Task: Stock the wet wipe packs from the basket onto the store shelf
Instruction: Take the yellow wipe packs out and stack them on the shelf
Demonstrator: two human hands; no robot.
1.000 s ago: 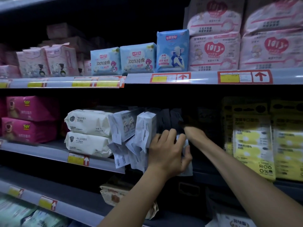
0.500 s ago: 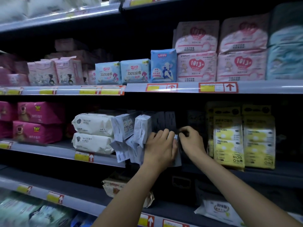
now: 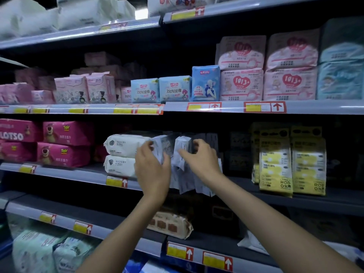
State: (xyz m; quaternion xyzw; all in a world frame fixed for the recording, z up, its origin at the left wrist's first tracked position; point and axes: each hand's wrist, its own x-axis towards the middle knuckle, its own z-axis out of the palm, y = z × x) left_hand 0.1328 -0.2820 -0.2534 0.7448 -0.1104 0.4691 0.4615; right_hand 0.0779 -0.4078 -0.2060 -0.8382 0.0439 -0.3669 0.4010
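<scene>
While the light is dim, the layout reads fine: grey metal store shelf (image 3: 78,173) with yellow price tags (image 3: 116,181) along the front edges, several tiers, all stocked. Upper tier has blue packs (image 3: 175,89) and pink-white bags (image 3: 242,85). Lower tier has a brown pack (image 3: 171,223) lying flat.

Middle tier, left to right: pink bear packs (image 3: 63,146), two white packs (image 3: 122,143) stacked flat, then the wet wipe packs (image 3: 184,174) as a row of small grey-white packs on edge, leaning unevenly with their lower ends hanging over the shelf lip. Dark packs (image 3: 236,146) come next, then yellow packs (image 3: 275,164) upright, well apart from the hands.

Both bare forearms reach up from below. Left hand (image 3: 152,170) has its back to the camera at the left end of the row, just beside the white packs, fingers together and bent over the top of the leftmost packs. Right hand (image 3: 201,160) is on the row's right part: fingers curled over a pack's top edge, thumb stretched left across its face, pinching it. Hands are near each other, not touching.
</scene>
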